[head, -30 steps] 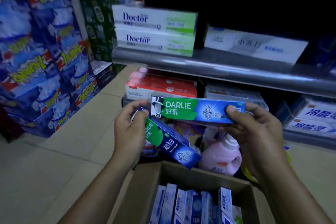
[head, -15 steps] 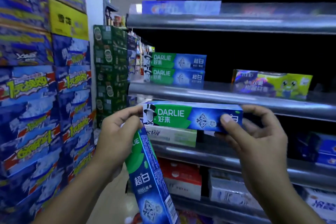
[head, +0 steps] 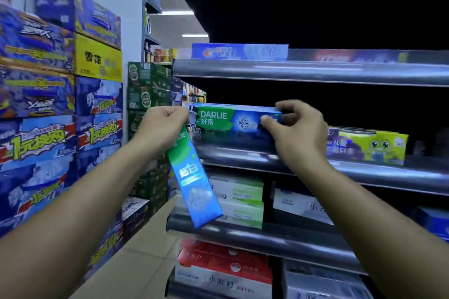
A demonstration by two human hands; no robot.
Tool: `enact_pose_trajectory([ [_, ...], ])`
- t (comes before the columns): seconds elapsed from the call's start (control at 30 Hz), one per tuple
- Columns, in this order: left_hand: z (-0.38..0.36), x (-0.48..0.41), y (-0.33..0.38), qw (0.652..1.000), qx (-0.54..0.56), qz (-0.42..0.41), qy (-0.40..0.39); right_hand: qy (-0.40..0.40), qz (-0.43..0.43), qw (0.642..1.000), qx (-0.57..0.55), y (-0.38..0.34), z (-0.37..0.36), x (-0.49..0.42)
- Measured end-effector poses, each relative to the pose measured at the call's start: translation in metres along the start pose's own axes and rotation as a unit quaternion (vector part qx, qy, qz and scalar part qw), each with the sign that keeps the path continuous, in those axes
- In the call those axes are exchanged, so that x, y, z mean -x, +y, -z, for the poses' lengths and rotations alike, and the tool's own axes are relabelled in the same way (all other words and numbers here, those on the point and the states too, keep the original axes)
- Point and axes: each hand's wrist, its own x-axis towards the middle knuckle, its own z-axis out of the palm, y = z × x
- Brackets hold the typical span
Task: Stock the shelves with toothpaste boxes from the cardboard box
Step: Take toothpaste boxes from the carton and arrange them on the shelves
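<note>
Grey metal shelving unit (head: pixel 315 73) fills the right half: several rounded, glossy rails, with dark recesses behind them. On the left is a wall of stacked printed cartons (head: pixel 36 133), mostly blue glossy card, with one yellow carton (head: pixel 98 58) partway up. Beyond them stands a column of green cartons (head: pixel 148 87). Beige floor tiles (head: pixel 145 257) run between the stacks and the shelving.

Shelf contents, top down:
- Upper shelf: a long blue toothpaste box (head: pixel 239 51) lies lengthwise behind the rail.
- Next shelf: a stocked Darlie box (head: pixel 233 135) at the left end, and a yellow-and-purple cartoon box (head: pixel 369 144) well to its right.
- Below that: two white-and-green boxes (head: pixel 239 192), stacked, with a white box with black characters (head: pixel 298 204) beside them.
- Lowest: red-topped boxes (head: pixel 223 260).

Level Darlie toothpaste box (head: pixel 230 118): a long rectangular carton with glossy green-to-blue print. It is held flat and parallel to the rail, directly over the stocked Darlie box. Contact between the two cannot be told.

Right hand (head: pixel 298 133) holds its right end, thumb on the front face and fingers curled over the top edge.

Left hand (head: pixel 162 128) is at its left end, fingers curled tight. It grips the top of a second Darlie box (head: pixel 194 184), which hangs slanting down to the right in front of the lower shelves. Whether the left fingers also pinch the level box is unclear.
</note>
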Motion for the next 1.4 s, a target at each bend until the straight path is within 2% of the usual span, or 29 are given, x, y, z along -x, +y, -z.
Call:
enact_pose_trajectory([
  [0.1,-0.007,-0.011,-0.008,0.997,-0.051,0.057,-0.013,-0.054,-0.007,0.993,0.106,0.011,-0.008,0.003],
  [0.2,-0.011,-0.015,-0.014,0.989,-0.084,0.111,-0.045,-0.078,0.035,0.977,0.195,0.016,-0.01,0.011],
  [0.37,-0.006,-0.015,-0.015,0.988,-0.077,0.124,-0.051,-0.102,0.052,0.969,0.219,0.015,-0.009,0.014],
  [0.43,-0.004,-0.011,-0.015,0.991,-0.052,0.116,-0.035,-0.096,0.054,0.975,0.194,0.012,-0.007,0.017],
  [0.53,-0.002,-0.01,-0.019,0.993,0.015,0.119,0.019,-0.032,0.14,0.981,0.129,0.007,0.005,0.032],
  [0.6,0.0,-0.011,-0.02,0.988,0.082,0.122,0.049,-0.019,0.18,0.976,0.118,0.005,0.013,0.045],
  [0.67,-0.002,-0.012,-0.022,0.978,0.155,0.119,0.076,-0.054,0.145,0.985,0.081,0.003,0.02,0.059],
  [0.73,-0.006,-0.01,-0.022,0.962,0.224,0.117,0.098,-0.122,0.04,0.991,0.02,-0.004,0.025,0.071],
  [0.8,-0.012,-0.007,-0.02,0.946,0.282,0.121,0.103,-0.177,-0.047,0.982,-0.038,-0.009,0.028,0.078],
  [0.87,-0.017,-0.004,-0.017,0.936,0.31,0.133,0.098,-0.179,-0.087,0.976,-0.089,-0.014,0.027,0.077],
  [0.97,-0.022,-0.003,-0.011,0.933,0.328,0.125,0.075,-0.129,-0.096,0.979,-0.128,-0.017,0.027,0.063],
  [1.03,-0.021,-0.005,-0.008,0.945,0.305,0.106,0.052,-0.104,-0.086,0.982,-0.135,-0.018,0.027,0.051],
  [1.17,-0.011,-0.019,-0.002,0.985,0.165,0.049,0.017,-0.063,-0.044,0.992,-0.1,-0.016,0.024,0.023],
  [1.3,-0.006,-0.032,0.001,0.995,0.101,0.016,-0.003,-0.025,-0.003,0.999,-0.042,-0.012,0.018,-0.001],
  [1.4,-0.007,-0.038,-0.003,0.999,0.032,-0.009,0.008,-0.033,0.001,0.999,0.0,-0.007,0.01,-0.01],
])
